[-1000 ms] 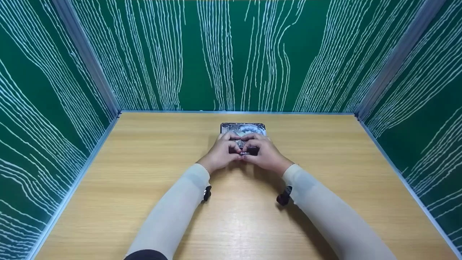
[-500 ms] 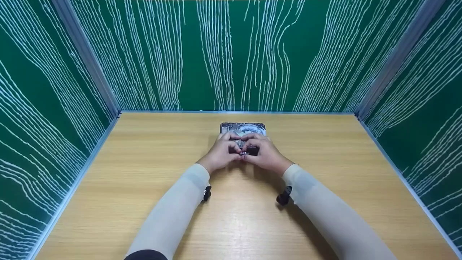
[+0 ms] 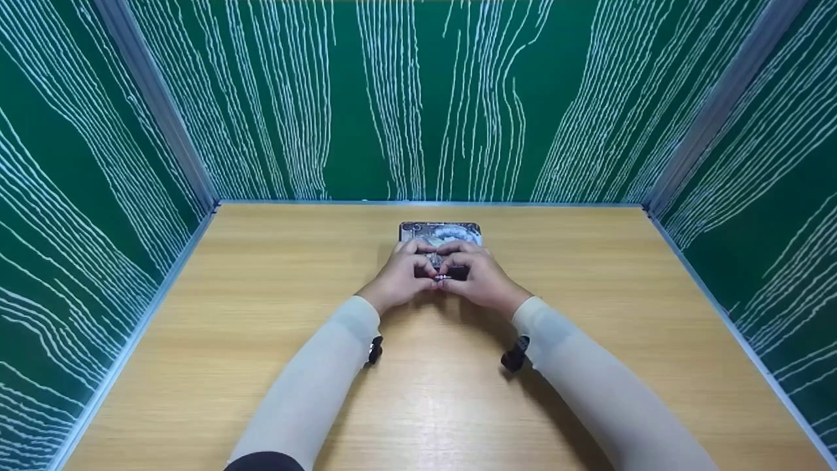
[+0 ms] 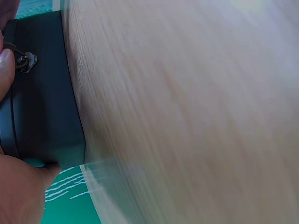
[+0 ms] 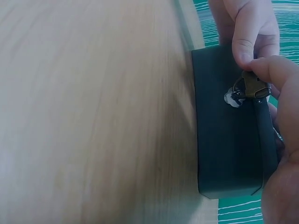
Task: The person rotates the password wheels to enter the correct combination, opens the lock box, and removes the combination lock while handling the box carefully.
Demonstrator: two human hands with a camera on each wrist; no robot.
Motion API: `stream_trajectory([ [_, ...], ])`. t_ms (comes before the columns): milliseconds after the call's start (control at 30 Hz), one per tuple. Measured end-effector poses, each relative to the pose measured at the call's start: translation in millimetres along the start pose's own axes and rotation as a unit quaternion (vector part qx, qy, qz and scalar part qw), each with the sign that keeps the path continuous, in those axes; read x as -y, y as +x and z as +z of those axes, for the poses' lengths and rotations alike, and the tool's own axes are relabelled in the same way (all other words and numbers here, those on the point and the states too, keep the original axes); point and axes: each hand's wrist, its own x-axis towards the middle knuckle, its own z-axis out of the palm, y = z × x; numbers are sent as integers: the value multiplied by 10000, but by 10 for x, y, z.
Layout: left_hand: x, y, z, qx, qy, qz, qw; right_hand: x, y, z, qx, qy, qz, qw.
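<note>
— Green wall panels [image 3: 569, 78] with wavy pale lines; grey corner posts [image 3: 155, 98] at the far left and far right. Surface?

— One table [image 3: 418, 405], pale wood-grain top.

— Principal item?

— Box [image 4: 46, 102], dark-sided and lidded, with a printed picture [image 3: 461, 230] on top. It stands near the table's far edge, roughly midway between the far corners.

— Fittings?

— Bronze-coloured clasp [image 5: 255, 86] with a metal plate [image 5: 232, 99], on the long side facing the table's near edge.

— Hands?

— Left hand [image 3: 400, 275] and right hand [image 3: 482, 275], fingers bent in over the box from either end. Thumbs and forefingers meet at the clasp and appear to pinch it, though the fingertips partly hide it.

— Apparel?

— Pale sleeves [image 3: 314, 373], entering from the near edge; black devices [image 3: 514, 358] at both wrists.
</note>
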Motion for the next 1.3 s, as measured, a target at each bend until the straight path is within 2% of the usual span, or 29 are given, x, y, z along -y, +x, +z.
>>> stream_trajectory([
  [367,-1,15,3,46,-33,-169,9998,-14,14,-6,69,43,78,9999],
  [633,2,13,5,-5,-95,-228,9997,-13,13,-41,153,188,297,9993],
  [800,11,9,13,-10,-161,-197,9997,-30,10,-32,133,184,230,9995],
  [1000,29,3,19,25,-98,-13,9999,-50,17,-14,42,255,10,9997],
  [1300,26,6,23,-4,-106,33,9999,-40,12,-16,20,318,42,9995],
])
